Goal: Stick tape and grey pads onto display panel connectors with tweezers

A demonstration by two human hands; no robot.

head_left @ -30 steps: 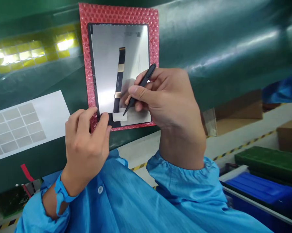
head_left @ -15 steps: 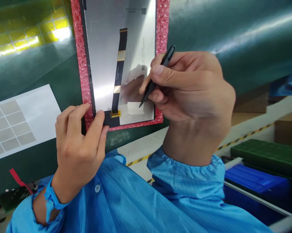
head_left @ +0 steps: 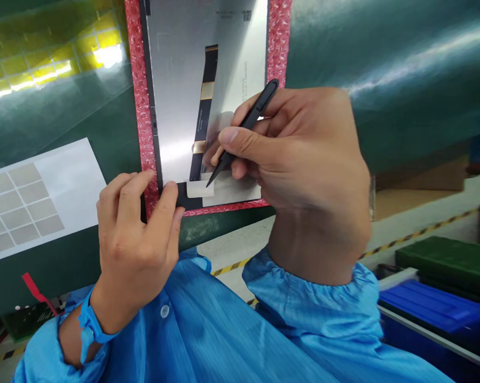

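A silver display panel (head_left: 176, 80) lies on a red bubble-wrap pad (head_left: 141, 106) on the green bench. A black-and-gold flex cable (head_left: 206, 101) runs down its middle. My right hand (head_left: 299, 154) pinches black tweezers (head_left: 242, 132), whose tip rests on a small pale sticker (head_left: 199, 188) at the cable's lower end. My left hand (head_left: 138, 234) presses thumb and fingers on the panel's near left corner, holding it down.
A white sheet of grey square stickers (head_left: 28, 197) lies at the left. Yellow tape squares (head_left: 32, 69) sit at the far left. Below the bench edge are blue bins (head_left: 435, 308), a green tray (head_left: 447, 260) and cardboard boxes (head_left: 419, 186).
The tweezers carried the pale sticker from the panel's lower right back left over the cable's end, covering the gold connector. My left hand stayed on the corner.
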